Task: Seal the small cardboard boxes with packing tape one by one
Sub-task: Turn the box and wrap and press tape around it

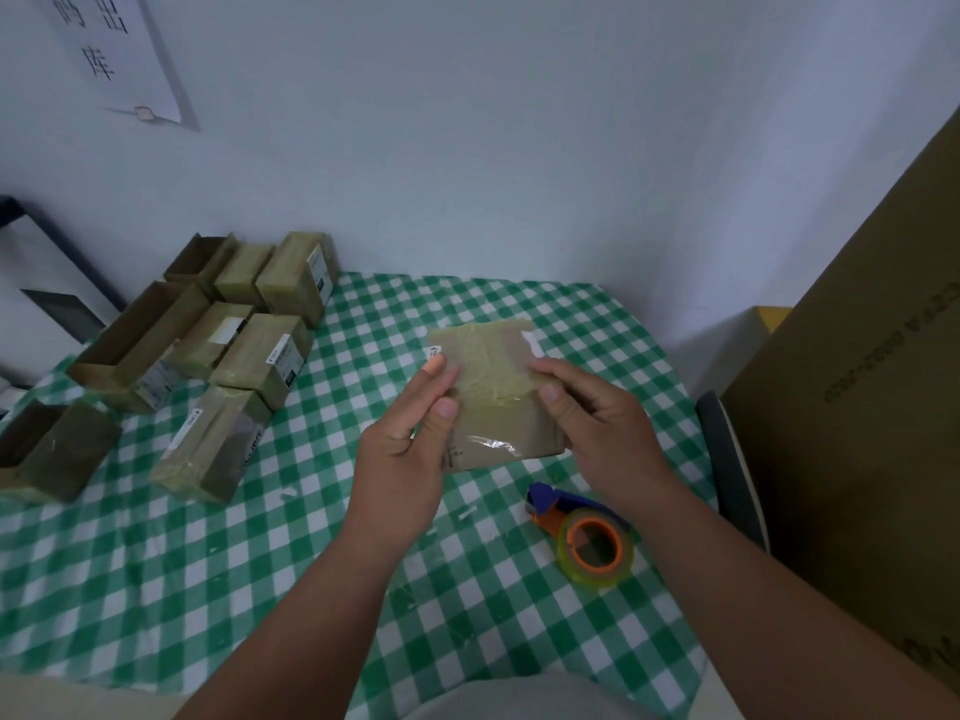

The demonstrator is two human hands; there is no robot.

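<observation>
A green-checked tabletop stands against a white wall. Stacked boxes occupy its left side. At centre, the left hand and right hand clamp opposite edges of a taped small cardboard box, thumbs on top. A tape dispenser lies just below the right hand.

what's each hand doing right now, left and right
Left hand: holding the left side of the small box, thumb on its taped top.
Right hand: gripping the box's right side, thumb on top.

green-white checked tablecloth, brown box
</observation>
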